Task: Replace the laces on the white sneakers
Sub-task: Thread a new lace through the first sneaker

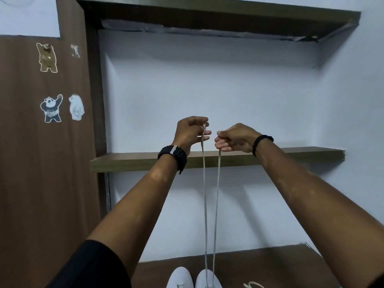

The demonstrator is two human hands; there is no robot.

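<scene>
Both hands [214, 136] pinch lace [209, 204] ends high above the sneakers [194, 277].

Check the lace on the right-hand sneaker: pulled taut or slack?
Taut: two straight strands of the lace run from the sneaker up to the left hand and right hand.

The two white sneakers [194, 277] are cut off by the bottom edge, only their toes showing, so where the lace [211, 204] enters the right shoe is hidden. A second lace [252, 284] beside them is also cropped. The lace ends vanish inside the left hand [192, 132] and right hand [234, 138].
</scene>
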